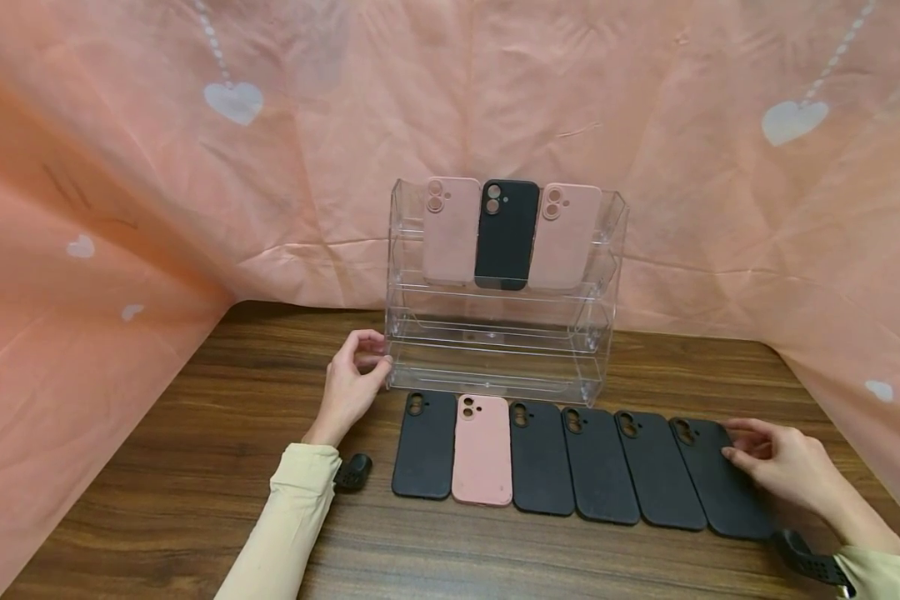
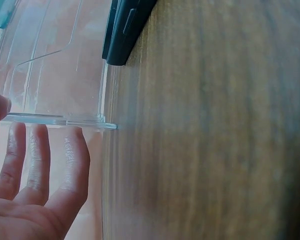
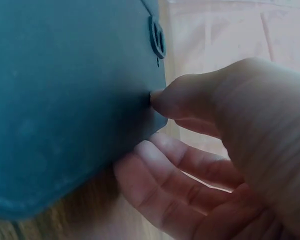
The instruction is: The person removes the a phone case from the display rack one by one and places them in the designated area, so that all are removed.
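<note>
A clear acrylic tiered display rack (image 1: pixel 487 387) stands at the middle of the table. My left hand (image 1: pixel 354 382) pinches its lower left side panel, thumb on one face and fingers (image 2: pixel 35 165) on the other. At the right end of a row of phone cases, my right hand (image 1: pixel 791 467) holds a black phone case (image 1: pixel 720 483) by its right edge. The right wrist view shows the thumb (image 3: pixel 182 97) on the case's back and the fingers along its edge. Left of it in the row lie several more black cases (image 1: pixel 603 467) and one pink case (image 1: pixel 482 454).
The rack's top tier bears a pink case (image 1: pixel 452 233), a black case (image 1: pixel 507 233) and another pink case (image 1: pixel 566 237). Behind it hangs a pink curtain (image 1: pixel 330 150) with white hearts, which also encloses both sides. Brown wood-grain tabletop (image 1: pixel 195 467) extends left and in front.
</note>
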A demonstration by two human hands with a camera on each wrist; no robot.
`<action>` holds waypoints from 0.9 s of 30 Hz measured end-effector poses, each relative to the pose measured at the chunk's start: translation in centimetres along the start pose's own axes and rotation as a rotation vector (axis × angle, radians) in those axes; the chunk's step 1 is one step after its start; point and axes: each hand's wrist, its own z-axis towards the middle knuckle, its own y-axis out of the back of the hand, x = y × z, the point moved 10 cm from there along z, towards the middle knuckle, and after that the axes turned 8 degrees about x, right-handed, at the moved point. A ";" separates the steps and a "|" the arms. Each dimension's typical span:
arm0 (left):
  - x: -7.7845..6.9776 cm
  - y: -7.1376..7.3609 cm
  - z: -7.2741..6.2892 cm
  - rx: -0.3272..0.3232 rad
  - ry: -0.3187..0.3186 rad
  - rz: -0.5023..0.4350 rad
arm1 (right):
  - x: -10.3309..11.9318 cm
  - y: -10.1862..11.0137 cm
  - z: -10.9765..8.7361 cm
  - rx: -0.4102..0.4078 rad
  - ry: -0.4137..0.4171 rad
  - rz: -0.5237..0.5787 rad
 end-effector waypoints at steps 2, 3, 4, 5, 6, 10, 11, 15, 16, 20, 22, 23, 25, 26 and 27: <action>0.0 0.0 0.0 0.005 -0.001 -0.006 | -0.1 -0.2 0.0 0.019 -0.016 0.001; 0.0 0.0 0.0 0.009 -0.001 -0.008 | -0.2 -0.3 0.1 0.031 -0.027 0.003; -0.1 0.0 0.0 0.011 -0.002 -0.009 | -0.2 -0.3 0.1 0.041 -0.035 0.004; -0.1 0.0 -0.1 0.011 -0.002 -0.009 | -0.3 -0.4 0.1 0.051 -0.043 0.004; -0.2 0.0 -0.1 0.010 -0.002 -0.010 | -0.3 -0.4 0.2 0.056 -0.047 0.001; -0.2 0.0 -0.1 0.008 0.000 -0.011 | 0.2 -0.1 0.3 0.031 -0.033 -0.034; -0.2 0.0 -0.1 0.008 0.000 -0.012 | 0.3 0.0 0.3 0.023 -0.028 -0.041; -0.2 0.0 -0.1 0.008 0.000 0.000 | 0.9 0.2 0.2 -0.020 -0.001 -0.061; -0.3 0.1 -0.1 0.008 -0.002 0.003 | 1.0 0.3 0.2 -0.033 0.006 -0.062; -0.2 0.1 0.0 0.005 -0.003 0.014 | 1.6 0.9 0.1 -0.092 0.029 -0.055; -0.1 0.1 0.0 0.006 0.000 0.013 | 2.0 1.2 0.2 -0.123 0.041 -0.043; -0.1 0.1 0.0 0.006 0.002 0.011 | 2.3 1.3 0.2 -0.139 0.049 -0.036; -0.1 0.0 0.0 0.009 0.007 0.008 | 2.8 1.7 0.2 -0.171 0.063 -0.012; -0.1 0.0 -0.1 0.009 0.009 0.006 | 3.1 1.9 0.3 -0.191 0.071 0.001; -0.1 0.0 -0.1 0.009 0.010 0.007 | 3.5 2.0 0.3 -0.209 0.078 0.012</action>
